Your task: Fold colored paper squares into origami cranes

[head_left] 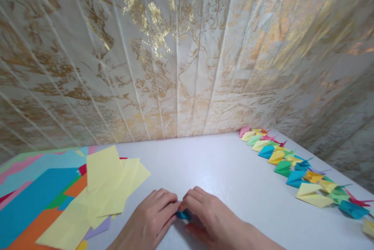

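A small piece of blue folded paper (pixel 183 215) shows between my two hands, low in the middle of the view, just over the white table (pixel 198 164). My left hand (pixel 154 215) has its fingers bent and closed on the paper's left side. From the right, my right hand (pixel 206 213) pinches the same paper, its fingertips close to those of the left. Most of the paper is hidden by the fingers, so its folded shape cannot be made out.
To the left lie loose yellow sheets (pixel 103 170) over a spread of coloured paper, with a large blue sheet (pixel 41 199) among it. Along the right edge run rows of folded paper figures, one of them green (pixel 283 168). A gold-patterned curtain (pixel 175 66) hangs behind the table.
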`<act>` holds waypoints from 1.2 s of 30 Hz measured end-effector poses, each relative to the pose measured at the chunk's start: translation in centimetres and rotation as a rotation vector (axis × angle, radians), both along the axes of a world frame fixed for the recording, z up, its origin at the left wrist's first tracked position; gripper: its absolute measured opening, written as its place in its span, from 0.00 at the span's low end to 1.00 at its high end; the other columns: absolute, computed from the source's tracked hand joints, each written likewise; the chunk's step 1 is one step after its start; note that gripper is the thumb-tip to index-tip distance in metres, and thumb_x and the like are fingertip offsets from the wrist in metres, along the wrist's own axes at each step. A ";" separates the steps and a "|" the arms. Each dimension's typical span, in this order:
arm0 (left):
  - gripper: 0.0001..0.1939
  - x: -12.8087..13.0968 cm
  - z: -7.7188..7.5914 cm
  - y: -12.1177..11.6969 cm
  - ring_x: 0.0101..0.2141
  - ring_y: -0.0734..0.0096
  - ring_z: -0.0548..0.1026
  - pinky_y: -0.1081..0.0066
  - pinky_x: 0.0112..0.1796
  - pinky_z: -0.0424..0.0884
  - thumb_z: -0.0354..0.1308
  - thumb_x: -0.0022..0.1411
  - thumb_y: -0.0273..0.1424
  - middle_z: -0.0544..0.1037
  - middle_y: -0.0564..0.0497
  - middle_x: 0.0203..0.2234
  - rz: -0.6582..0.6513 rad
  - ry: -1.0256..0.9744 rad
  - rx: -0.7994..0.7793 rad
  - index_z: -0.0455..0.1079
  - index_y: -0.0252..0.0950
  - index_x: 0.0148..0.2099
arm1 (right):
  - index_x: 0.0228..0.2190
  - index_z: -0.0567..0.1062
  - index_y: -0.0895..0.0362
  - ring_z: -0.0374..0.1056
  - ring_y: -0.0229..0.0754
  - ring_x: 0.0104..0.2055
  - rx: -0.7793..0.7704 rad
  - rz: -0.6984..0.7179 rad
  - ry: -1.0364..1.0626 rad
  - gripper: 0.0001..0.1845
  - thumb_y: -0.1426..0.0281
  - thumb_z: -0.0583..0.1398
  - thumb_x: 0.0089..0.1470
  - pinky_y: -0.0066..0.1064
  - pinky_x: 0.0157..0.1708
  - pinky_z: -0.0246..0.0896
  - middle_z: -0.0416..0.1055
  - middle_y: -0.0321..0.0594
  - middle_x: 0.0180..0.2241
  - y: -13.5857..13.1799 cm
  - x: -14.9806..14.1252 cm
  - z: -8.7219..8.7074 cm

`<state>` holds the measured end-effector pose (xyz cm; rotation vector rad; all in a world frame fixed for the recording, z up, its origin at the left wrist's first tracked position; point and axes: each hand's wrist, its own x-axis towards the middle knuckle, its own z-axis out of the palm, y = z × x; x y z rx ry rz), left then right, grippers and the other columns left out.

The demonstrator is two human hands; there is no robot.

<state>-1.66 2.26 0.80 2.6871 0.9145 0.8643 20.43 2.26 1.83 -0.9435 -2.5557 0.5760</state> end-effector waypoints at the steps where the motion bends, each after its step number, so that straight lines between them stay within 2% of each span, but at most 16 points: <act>1: 0.10 0.0 0.1 0.0 0.37 0.67 0.75 0.71 0.40 0.73 0.51 0.69 0.22 0.79 0.51 0.37 0.007 -0.012 0.007 0.72 0.39 0.44 | 0.42 0.73 0.60 0.69 0.47 0.41 0.026 -0.016 -0.045 0.18 0.79 0.65 0.47 0.33 0.41 0.66 0.75 0.45 0.40 0.0 -0.4 -0.2; 4: 0.11 -0.1 -0.2 0.1 0.35 0.69 0.75 0.72 0.40 0.72 0.49 0.71 0.23 0.79 0.52 0.35 0.038 -0.079 -0.030 0.72 0.39 0.42 | 0.38 0.73 0.61 0.69 0.48 0.39 0.120 -0.059 -0.164 0.11 0.77 0.65 0.50 0.35 0.39 0.66 0.75 0.46 0.37 0.4 -1.3 -0.8; 6: 0.11 -0.2 -0.5 0.1 0.34 0.69 0.75 0.73 0.38 0.71 0.49 0.72 0.26 0.78 0.53 0.32 0.077 -0.122 -0.129 0.71 0.40 0.39 | 0.35 0.74 0.60 0.69 0.46 0.36 0.141 -0.079 -0.154 0.05 0.79 0.62 0.55 0.33 0.37 0.64 0.75 0.44 0.35 0.7 -1.6 -1.0; 7: 0.10 -0.3 -0.6 0.1 0.34 0.69 0.75 0.73 0.38 0.71 0.50 0.72 0.29 0.77 0.53 0.32 0.098 -0.140 -0.196 0.71 0.40 0.38 | 0.34 0.74 0.59 0.69 0.45 0.35 0.119 -0.102 -0.114 0.05 0.80 0.60 0.56 0.31 0.36 0.63 0.75 0.43 0.34 0.9 -1.7 -1.0; 9: 0.07 -0.4 -0.7 0.0 0.36 0.68 0.75 0.73 0.39 0.71 0.54 0.70 0.34 0.77 0.53 0.33 0.142 -0.183 -0.336 0.71 0.41 0.39 | 0.34 0.76 0.58 0.68 0.41 0.33 -0.005 -0.183 0.018 0.07 0.80 0.60 0.57 0.28 0.34 0.61 0.76 0.40 0.31 1.2 -1.8 -0.7; 11: 0.07 -0.4 -0.5 -0.1 0.36 0.68 0.75 0.73 0.39 0.70 0.58 0.67 0.37 0.77 0.54 0.34 0.195 -0.244 -0.444 0.72 0.41 0.40 | 0.33 0.77 0.58 0.67 0.38 0.29 -0.212 -0.270 0.178 0.05 0.77 0.60 0.57 0.26 0.31 0.59 0.75 0.36 0.28 1.3 -2.1 -0.2; 13: 0.09 -0.3 -0.3 -0.1 0.31 0.69 0.73 0.73 0.35 0.68 0.58 0.66 0.39 0.75 0.55 0.30 0.268 -0.315 -0.518 0.72 0.40 0.36 | 0.31 0.78 0.58 0.65 0.36 0.26 -0.398 -0.315 0.311 0.06 0.74 0.60 0.58 0.24 0.29 0.57 0.73 0.33 0.24 1.2 -2.6 0.3; 15: 0.13 -0.3 -0.1 -0.1 0.27 0.70 0.70 0.73 0.31 0.66 0.56 0.66 0.39 0.73 0.56 0.25 0.333 -0.381 -0.564 0.71 0.40 0.31 | 0.28 0.77 0.59 0.64 0.35 0.25 -0.479 -0.321 0.379 0.08 0.72 0.60 0.58 0.24 0.28 0.56 0.71 0.32 0.22 1.1 -3.1 0.7; 21: 0.15 -0.3 0.2 0.1 0.27 0.69 0.69 0.72 0.31 0.64 0.58 0.61 0.42 0.71 0.56 0.22 0.422 -0.509 -0.610 0.70 0.39 0.27 | 0.25 0.72 0.58 0.60 0.35 0.23 -0.418 -0.274 0.427 0.13 0.66 0.58 0.60 0.25 0.26 0.52 0.67 0.32 0.21 0.9 -3.3 0.0; 28: 0.17 0.4 -0.1 0.1 0.30 0.70 0.70 0.73 0.33 0.66 0.56 0.65 0.47 0.71 0.57 0.26 0.359 -0.624 -0.826 0.69 0.39 0.33 | 0.26 0.71 0.57 0.58 0.35 0.23 -0.367 -0.332 0.560 0.16 0.62 0.56 0.61 0.26 0.25 0.50 0.64 0.32 0.21 0.9 -2.6 -1.4; 31: 0.16 0.6 -0.4 0.1 0.29 0.71 0.71 0.74 0.32 0.67 0.58 0.63 0.48 0.72 0.57 0.25 0.339 -0.695 -0.853 0.68 0.39 0.36 | 0.26 0.72 0.58 0.58 0.36 0.24 -0.418 -0.362 0.619 0.16 0.61 0.57 0.61 0.26 0.25 0.51 0.65 0.33 0.21 1.3 -2.7 -1.8; 36: 0.18 0.7 -0.9 0.3 0.24 0.72 0.71 0.76 0.26 0.66 0.58 0.63 0.49 0.73 0.58 0.21 0.349 -0.782 -0.843 0.68 0.40 0.36 | 0.31 0.80 0.58 0.60 0.37 0.25 -0.425 -0.327 0.620 0.13 0.64 0.59 0.59 0.26 0.27 0.53 0.69 0.35 0.23 1.6 -2.7 -1.8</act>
